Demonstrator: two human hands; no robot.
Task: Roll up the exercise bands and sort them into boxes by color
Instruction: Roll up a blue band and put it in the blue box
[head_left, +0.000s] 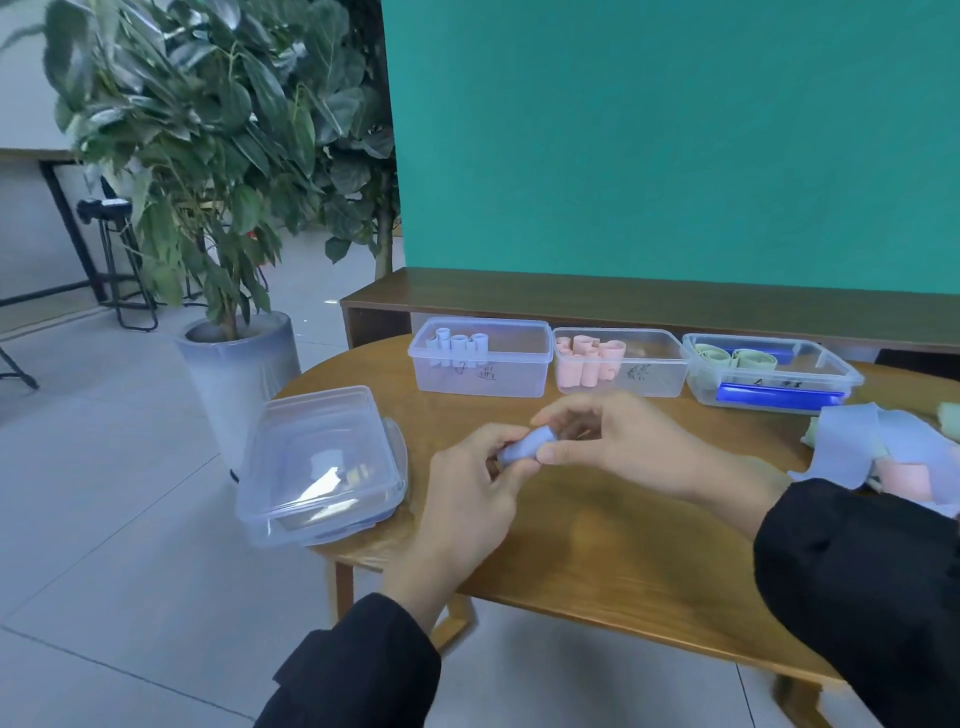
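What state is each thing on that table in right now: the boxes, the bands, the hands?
Blue band: rolled, gripped by both hands.
Left hand: holding it.
Right hand: pinching it.
Left box: open, blue rolls.
Middle box: open, pink rolls.
Right box: open, green rolls.
Band pile: unrolled.
Lids: stacked.

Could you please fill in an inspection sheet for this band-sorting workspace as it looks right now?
Surface: round wooden table, bare in the middle.
Job's things: three open boxes at the far edge; left box holds blue rolls, middle box pink rolls, right box green rolls. Unrolled bands piled at the right.
Clutter: stacked lids overhanging the table's left edge.
Hands: left hand and right hand both grip one blue band roll.
Cables: nothing seen.
Surroundings: potted plant on the left, green screen behind, tiled floor.
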